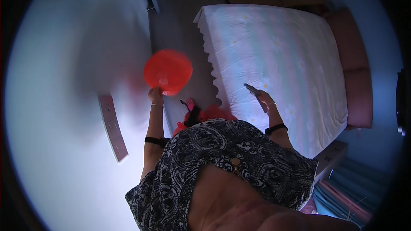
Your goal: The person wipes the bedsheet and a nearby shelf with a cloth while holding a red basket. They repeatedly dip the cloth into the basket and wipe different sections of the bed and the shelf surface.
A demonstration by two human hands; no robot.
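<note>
A red balloon (168, 70) is pinched at its near edge between the fingers of my left hand (155, 96). Its outline is slightly blurred, and it is held up close to the white wall. My right hand (265, 98), over the bed's side, grips a thin, dark, flat object (252, 89) seen nearly edge-on; its kind is unclear. Below me, partly hidden by my patterned top (224, 144), are more red balloons (215, 112). Beside them I see a pinkish foot (190, 104) and a black item (193, 117).
A bed (273, 57) with a pale striped, flowered cover fills the right side, its brown headboard (358, 96) against a blue wall. The white wall (57, 102) on my left carries a pink panel (113, 126). Grey floor (179, 22) runs between wall and bed. Curtains (356, 186) hang lower right.
</note>
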